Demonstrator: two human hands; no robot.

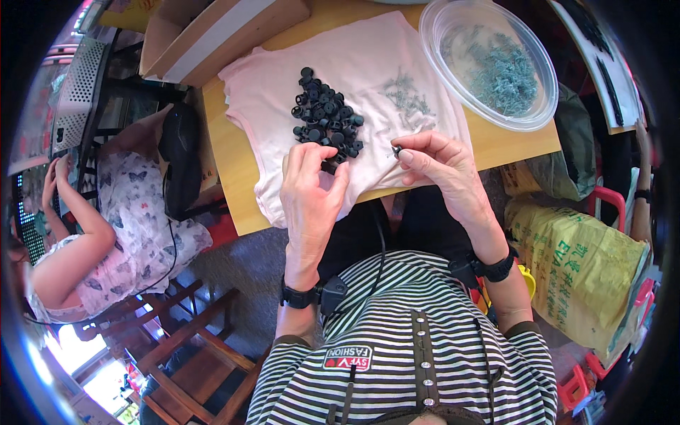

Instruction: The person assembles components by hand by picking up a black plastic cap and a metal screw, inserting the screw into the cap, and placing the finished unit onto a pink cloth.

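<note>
Round black plastic parts (pixel 329 108) just beyond my left fingers (pixel 320 150)
Left grip unclear; right fingers (pixel 419 142) pinch a small dark piece (pixel 397 151).

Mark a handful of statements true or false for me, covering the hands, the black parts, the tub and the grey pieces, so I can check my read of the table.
1. The black parts lie in a heap on the pink cloth. True.
2. Both hands are empty. False: the right hand pinches a small dark piece at its fingertips.
3. The left hand is at the near edge of the heap. True.
4. The clear tub sits to the left of the black parts. False: it sits to their right.
5. Small grey pieces lie both in the tub and on the cloth. True.
</note>
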